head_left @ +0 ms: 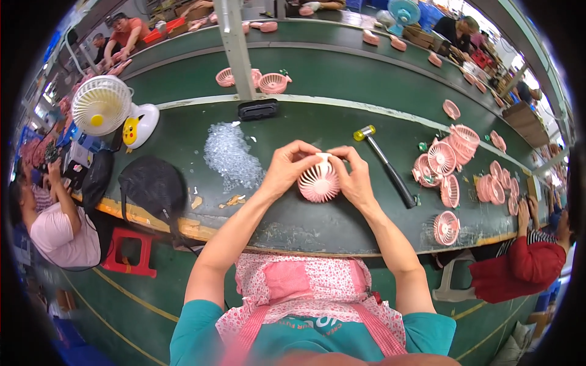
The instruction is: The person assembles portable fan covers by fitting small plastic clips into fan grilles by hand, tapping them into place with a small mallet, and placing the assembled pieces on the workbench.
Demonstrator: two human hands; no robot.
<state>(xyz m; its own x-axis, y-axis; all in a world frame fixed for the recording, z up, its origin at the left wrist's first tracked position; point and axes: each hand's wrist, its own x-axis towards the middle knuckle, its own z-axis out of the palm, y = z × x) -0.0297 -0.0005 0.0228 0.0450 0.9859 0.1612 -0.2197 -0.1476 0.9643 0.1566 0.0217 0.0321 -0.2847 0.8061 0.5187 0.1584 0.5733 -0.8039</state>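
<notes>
Both of my hands hold a pink round fan housing [318,186] with slatted ribs, just above the green bench [287,229]. My left hand [285,169] grips its upper left side, thumb and fingers closed near the pale top piece. My right hand [355,178] closes on the upper right side, its fingertips near the same piece. What lies between the fingertips is too small to make out. Left of my hands a heap of small clear plastic parts [231,157] is spread out. To the right lies a hammer [390,169] with a yellow head and black handle.
Several pink fan housings [442,158] cluster on the right. A black bag [151,186], white desk fan [101,105] and black tray [257,110] stand left and behind. A metal post [235,49] rises before the conveyor [336,73]. People sit at both sides.
</notes>
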